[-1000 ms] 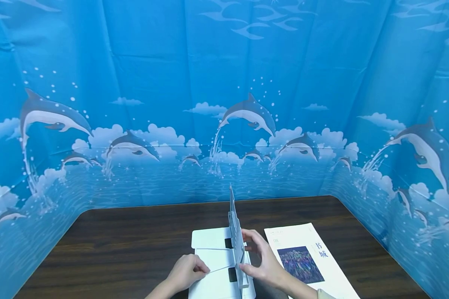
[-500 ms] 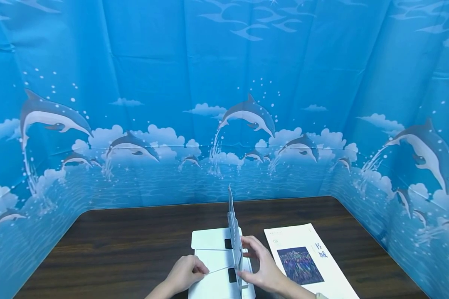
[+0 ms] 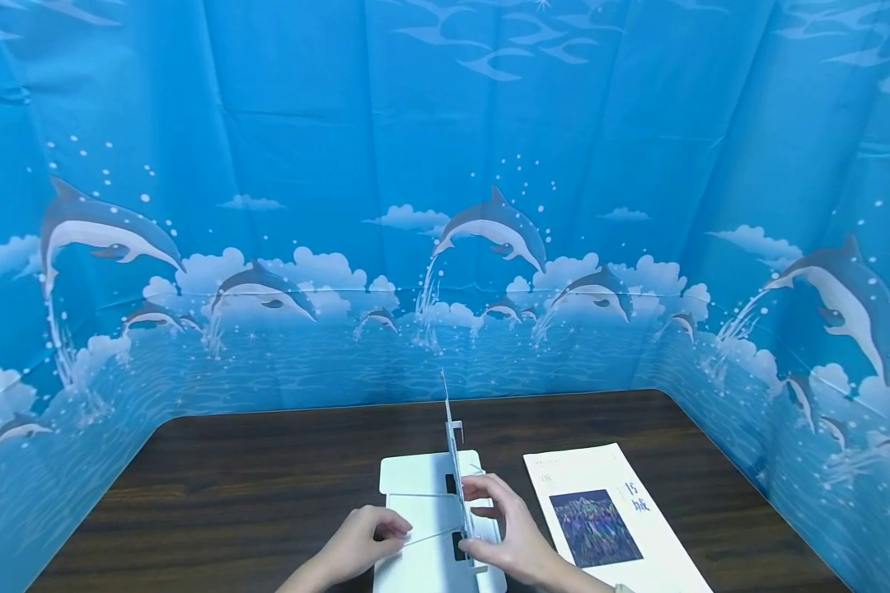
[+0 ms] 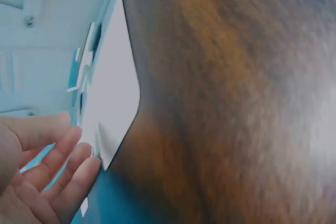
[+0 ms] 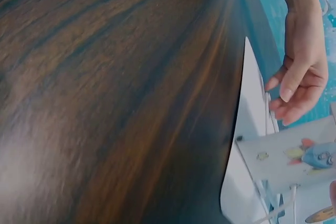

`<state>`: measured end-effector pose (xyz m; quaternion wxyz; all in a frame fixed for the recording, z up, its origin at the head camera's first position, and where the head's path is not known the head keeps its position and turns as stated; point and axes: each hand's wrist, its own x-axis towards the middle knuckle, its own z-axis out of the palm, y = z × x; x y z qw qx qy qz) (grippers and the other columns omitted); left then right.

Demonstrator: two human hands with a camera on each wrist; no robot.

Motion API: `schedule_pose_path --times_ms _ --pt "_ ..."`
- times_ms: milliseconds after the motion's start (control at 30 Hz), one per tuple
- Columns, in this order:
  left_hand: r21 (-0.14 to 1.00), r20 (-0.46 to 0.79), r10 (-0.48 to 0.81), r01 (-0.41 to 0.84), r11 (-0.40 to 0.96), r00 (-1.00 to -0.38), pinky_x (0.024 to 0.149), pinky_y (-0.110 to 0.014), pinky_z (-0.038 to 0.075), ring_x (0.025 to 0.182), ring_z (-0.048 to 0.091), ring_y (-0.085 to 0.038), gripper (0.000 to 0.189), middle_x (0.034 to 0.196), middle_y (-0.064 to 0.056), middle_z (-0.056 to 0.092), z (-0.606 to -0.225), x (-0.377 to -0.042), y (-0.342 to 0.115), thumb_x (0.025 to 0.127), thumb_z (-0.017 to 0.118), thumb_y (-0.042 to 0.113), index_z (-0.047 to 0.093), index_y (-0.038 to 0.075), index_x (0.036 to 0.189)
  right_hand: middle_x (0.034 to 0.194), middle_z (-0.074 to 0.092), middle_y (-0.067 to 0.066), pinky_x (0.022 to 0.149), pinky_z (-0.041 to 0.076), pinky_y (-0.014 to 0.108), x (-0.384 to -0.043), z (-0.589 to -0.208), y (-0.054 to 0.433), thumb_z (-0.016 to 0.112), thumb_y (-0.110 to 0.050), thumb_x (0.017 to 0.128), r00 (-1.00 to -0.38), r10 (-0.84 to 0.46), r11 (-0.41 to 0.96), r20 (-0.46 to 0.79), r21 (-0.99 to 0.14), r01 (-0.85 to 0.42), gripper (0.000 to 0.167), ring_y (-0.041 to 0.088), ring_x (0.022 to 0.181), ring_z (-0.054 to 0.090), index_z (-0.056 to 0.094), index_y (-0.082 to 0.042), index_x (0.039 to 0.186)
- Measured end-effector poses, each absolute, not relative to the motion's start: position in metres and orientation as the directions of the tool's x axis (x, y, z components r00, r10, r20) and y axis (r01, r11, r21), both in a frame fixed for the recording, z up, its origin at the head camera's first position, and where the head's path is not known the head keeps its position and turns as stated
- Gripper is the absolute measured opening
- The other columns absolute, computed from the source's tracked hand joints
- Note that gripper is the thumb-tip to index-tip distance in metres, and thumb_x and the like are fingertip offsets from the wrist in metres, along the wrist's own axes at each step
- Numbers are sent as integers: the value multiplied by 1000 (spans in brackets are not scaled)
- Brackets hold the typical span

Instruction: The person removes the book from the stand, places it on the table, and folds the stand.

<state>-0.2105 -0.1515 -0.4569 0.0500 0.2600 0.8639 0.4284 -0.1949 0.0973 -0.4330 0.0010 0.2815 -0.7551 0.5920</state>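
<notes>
Halfway-ish imo: panel [image 3: 452,449] upright on white base [image 3: 415,474], not flat; right hand [image 3: 512,529] grips it, three o'clock; left hand [image 3: 359,545] half-spread, empty, nine o'clock.

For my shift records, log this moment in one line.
right hand: touching upright printed white panel | left hand: at left edge of flat white board | white rectangular magazine: right of board
</notes>
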Motion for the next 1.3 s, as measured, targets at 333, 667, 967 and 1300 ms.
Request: schedule_pose_path --times_ms 333,667,967,1300 --pt "871 198 402 348 346 -894 71 -23 50 90 60 -16 39 113 -21 58 -425 -205 -165 86 61 14 53 -4 120 112 52 9 80 50 30 -197 -439 81 72 -10 66 -846 -367 105 386 -887 -450 52 19 100 53 55 -9 115" --pt "900 356 381 423 107 -853 75 -30 52 101 57 -13 56 127 -26 44 -389 -181 -151 84 61 5 36 1 135 109 54 6 77 50 29 -197 -438 75 74 -17 68 -842 -387 171 377 -867 -467 50 17 99 53 57 -12 114" --pt "911 342 348 399 106 -873 79 -33 51 106 55 -17 59 131 -26 43 -387 -173 -145 83 61 5 33 -1 136 109 55 4 76 50 29 -197 -441 70 75 -18 66 -837 -382 211 390 -846 -491 52 15 98 53 58 -13 115" --pt "929 303 276 347 126 -912 79 -32 51 108 54 -26 60 132 -27 41 -389 -166 -141 82 64 7 36 -3 134 110 54 2 78 50 30 -194 -439 66 75 -24 68 -839 -395 237 374 -841 -487 52 16 100 52 56 -14 116"
